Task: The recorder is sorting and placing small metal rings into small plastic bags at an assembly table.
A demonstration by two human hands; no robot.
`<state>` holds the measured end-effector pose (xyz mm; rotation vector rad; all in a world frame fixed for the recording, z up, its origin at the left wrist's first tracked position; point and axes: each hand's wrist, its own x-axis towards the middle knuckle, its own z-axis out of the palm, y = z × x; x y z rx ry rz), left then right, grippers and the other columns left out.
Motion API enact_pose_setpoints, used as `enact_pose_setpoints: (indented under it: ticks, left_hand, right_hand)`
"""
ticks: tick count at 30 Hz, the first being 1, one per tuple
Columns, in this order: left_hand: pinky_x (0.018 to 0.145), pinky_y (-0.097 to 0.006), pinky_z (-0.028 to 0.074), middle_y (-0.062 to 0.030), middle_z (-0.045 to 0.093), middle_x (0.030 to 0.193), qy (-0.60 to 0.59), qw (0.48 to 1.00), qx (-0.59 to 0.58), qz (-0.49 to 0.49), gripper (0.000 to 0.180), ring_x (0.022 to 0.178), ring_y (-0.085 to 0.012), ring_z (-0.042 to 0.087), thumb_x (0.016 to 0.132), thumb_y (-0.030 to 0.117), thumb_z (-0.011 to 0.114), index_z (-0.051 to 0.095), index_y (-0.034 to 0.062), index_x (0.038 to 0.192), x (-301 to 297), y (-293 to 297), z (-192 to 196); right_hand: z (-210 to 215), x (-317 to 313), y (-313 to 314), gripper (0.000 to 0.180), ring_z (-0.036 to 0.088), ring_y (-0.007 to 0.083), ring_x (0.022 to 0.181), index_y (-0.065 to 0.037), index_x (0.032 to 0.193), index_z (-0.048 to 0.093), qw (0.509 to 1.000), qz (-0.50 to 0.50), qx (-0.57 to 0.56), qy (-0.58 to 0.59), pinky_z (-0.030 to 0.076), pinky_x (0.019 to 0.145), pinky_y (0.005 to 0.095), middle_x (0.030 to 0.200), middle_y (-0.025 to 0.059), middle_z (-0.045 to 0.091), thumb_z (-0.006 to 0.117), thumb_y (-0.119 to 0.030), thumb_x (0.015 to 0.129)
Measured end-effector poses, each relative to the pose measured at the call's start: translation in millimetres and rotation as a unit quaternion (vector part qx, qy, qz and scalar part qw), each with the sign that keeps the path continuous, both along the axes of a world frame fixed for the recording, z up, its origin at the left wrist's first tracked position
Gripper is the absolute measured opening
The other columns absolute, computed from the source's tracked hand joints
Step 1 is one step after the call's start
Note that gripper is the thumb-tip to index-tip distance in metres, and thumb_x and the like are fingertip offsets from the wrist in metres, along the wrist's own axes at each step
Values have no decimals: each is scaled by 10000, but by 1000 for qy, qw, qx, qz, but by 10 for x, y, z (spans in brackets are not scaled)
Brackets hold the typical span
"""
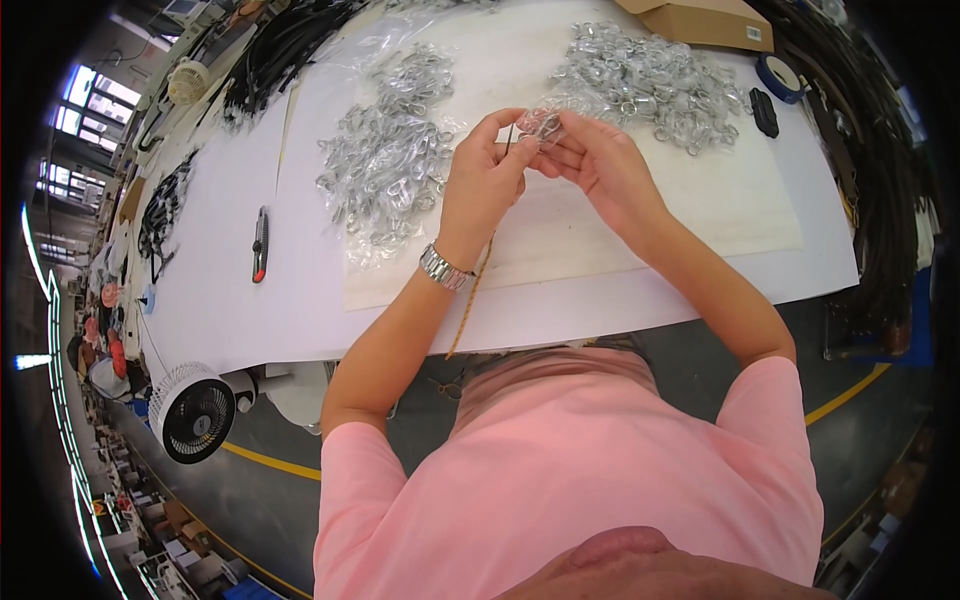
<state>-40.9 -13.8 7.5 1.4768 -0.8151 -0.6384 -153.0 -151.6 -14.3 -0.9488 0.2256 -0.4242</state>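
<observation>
My left hand (pixel 488 172) and my right hand (pixel 606 165) meet over the white table, both closed. Between their fingertips is a small metal piece in clear plastic (pixel 543 124), pinched mainly by my right hand. A thin dark strip (pixel 509 139) stands up between my left thumb and forefinger. Below that hand a narrow yellow-brown cord (pixel 470 307) hangs past the table edge; whether it joins the dark strip is hidden. One pile of plastic-wrapped metal rings or clasps (pixel 385 160) lies left of my hands, and a second pile (pixel 650 85) lies beyond them to the right.
A utility knife (pixel 261 245) lies on the left of the white table (pixel 310 320). Blue tape (pixel 780 78), a black object (pixel 764 113) and a cardboard box (pixel 700 22) are at the far right. Dark straps (pixel 275 65) bundle at the back left; a fan (pixel 197 413) stands near the front-left edge.
</observation>
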Motion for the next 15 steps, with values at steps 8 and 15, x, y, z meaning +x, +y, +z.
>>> enact_pose_setpoints:
  ticks: [8,15]
  left_hand:
    - [440,-192,299,-65,696,779,34,997,-23,-63,397,488,-25,394,1057,217,594,572,-35,1362,109,33,-20]
    - [447,-178,251,-4,640,784,130,987,-27,-92,329,498,-8,358,1088,252,557,656,-25,1236,374,147,54]
  right_hand:
    - [-30,11,10,278,677,110,910,-2,1154,694,997,50,-63,15,547,877,287,1012,49,731,596,-246,1063]
    - [147,-14,-22,283,680,96,835,-14,1119,702,991,111,-57,47,537,704,241,956,37,723,634,-280,1048]
